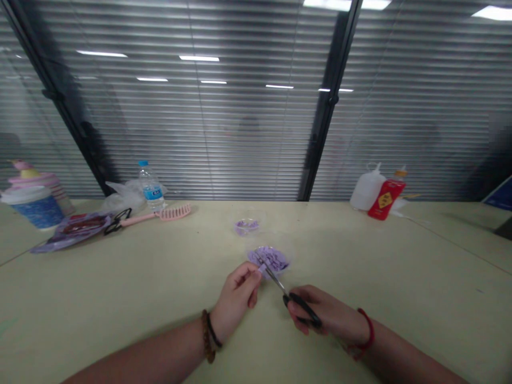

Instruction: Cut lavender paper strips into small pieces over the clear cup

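Near the middle of the table, my left hand [237,298] pinches a small purple piece [262,268] between thumb and fingers. My right hand [314,309] is wrapped round the black handles of a pair of scissors [283,288], whose metal blades point up and left, beside the purple piece. Just beyond the blades sits a clear bowl holding many small purple pieces [272,258]. Farther back stands a smaller clear container with a few purple bits [247,226]. Whether the blades touch the held piece is too small to tell.
On the pale table [160,288], at the left, are a blue cup [35,209], a purple package [76,229], a pink hairbrush [174,213] and a water bottle [151,188]. A red bottle [386,199] and a white bottle [367,190] stand at the back right. Window blinds rise behind.
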A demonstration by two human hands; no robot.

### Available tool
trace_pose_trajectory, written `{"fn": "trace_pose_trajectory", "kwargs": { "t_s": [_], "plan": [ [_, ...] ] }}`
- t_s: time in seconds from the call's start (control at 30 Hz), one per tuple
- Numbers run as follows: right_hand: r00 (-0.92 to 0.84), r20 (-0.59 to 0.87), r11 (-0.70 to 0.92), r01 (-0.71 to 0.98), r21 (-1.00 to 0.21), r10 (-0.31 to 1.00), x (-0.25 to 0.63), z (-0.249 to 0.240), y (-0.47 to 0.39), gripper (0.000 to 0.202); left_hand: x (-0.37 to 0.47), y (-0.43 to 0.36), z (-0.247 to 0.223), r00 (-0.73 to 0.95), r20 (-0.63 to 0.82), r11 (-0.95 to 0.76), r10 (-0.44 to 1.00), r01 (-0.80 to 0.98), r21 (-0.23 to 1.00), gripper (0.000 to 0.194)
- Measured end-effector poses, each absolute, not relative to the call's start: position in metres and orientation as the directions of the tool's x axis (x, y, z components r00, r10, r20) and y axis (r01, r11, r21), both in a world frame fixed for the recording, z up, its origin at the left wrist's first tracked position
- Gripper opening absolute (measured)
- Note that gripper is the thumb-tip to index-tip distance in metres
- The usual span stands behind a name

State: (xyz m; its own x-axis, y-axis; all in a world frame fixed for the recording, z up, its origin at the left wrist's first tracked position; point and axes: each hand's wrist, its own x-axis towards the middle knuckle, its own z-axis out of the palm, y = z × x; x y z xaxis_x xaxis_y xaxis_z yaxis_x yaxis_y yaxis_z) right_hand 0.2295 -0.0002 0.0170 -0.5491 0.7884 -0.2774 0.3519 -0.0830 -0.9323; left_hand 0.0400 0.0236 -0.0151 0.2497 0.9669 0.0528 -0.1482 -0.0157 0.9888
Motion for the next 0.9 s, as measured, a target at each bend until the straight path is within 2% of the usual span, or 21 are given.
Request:
{"fn": "trace_pose_trajectory", "kwargs": {
  "t_s": [0.57,0.9],
  "plan": [
    [-0.516,-0.298,-0.084,0.398,-0.914,0.803,0.2277,0.0208,0.0007,0.047,0.041,0.0245,-0.015,0.242,0.03,0.002,0.97,-0.132,0.991,0.029],
    [-0.509,-0.314,-0.118,0.38,-0.918,0.802,0.2294,0.0155,0.002,0.042,0.0408,0.0248,-0.0152,0.251,0.037,0.002,0.967,-0.152,0.988,0.029]
  ]
}}
